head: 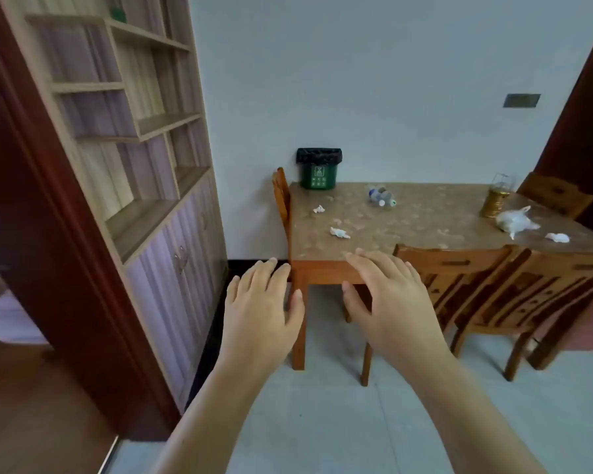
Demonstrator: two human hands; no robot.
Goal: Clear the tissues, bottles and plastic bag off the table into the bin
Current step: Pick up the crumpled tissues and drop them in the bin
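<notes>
Three crumpled white tissues on the brown patterned bench [425, 230]: one small crumpled white tissue [318, 209] near the left edge, a second crumpled white tissue [339, 232] closer in, just beside the near-left part, a third crumpled white tissue [558, 237] far off to the right. Two clear plastic bottles [381, 196] lying on their sides, touching, toward the back of the bench. White knotted plastic bag [514, 221] slumped on the right side, just beside a gold metal lantern [496, 198] standing upright. Green bin with a black liner [318, 168] sitting on the back-left corner of the bench, against the pale wall, well apart from the bag.

Now out front: left hand [259, 313] raised before the bench's near-left corner, fingers spread, empty, clamped on nothing. Right hand [391, 302] alongside, level with the bench's front rail, fingers likewise splayed, palm down, holding nothing. Both short of the tissues.

Around it all: wooden chairs [486, 285] tucked in along the near side, another wooden chair [281, 196] at the left end, one more at the far right. Tall wooden shelf unit [124, 131] to the left, grey tiled floor [322, 422] below.
</notes>
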